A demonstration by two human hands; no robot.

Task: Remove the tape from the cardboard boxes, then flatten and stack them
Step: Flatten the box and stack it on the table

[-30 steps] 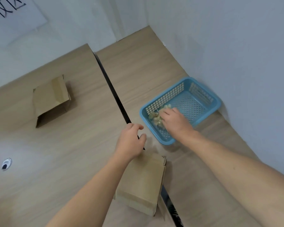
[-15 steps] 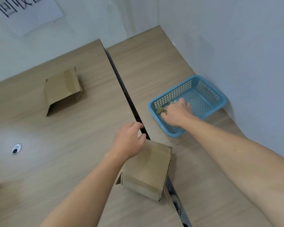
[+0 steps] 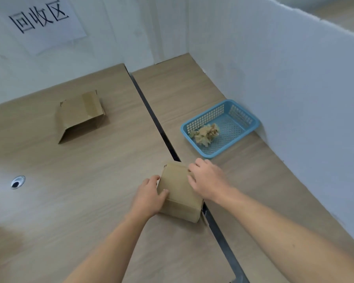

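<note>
A small cardboard box (image 3: 179,193) stands on the wooden table just in front of me, beside the dark gap between the two tabletops. My left hand (image 3: 150,196) grips its left side, thumb on top. My right hand (image 3: 207,181) lies on the box's right top edge with fingers curled over it. A second cardboard box (image 3: 80,114), partly collapsed with a strip of tape across its top, lies at the back left. A wad of crumpled tape (image 3: 205,133) sits in the blue basket (image 3: 243,127).
The blue basket stands against the white wall panel on the right. A dark gap (image 3: 151,117) runs between the tabletops. A cable hole (image 3: 17,181) is at the left. A paper sign (image 3: 43,21) hangs on the back wall.
My right hand left the wad of tape in the basket and came back to the near box. My left hand closed on the box's left side. The camera tilted up.
</note>
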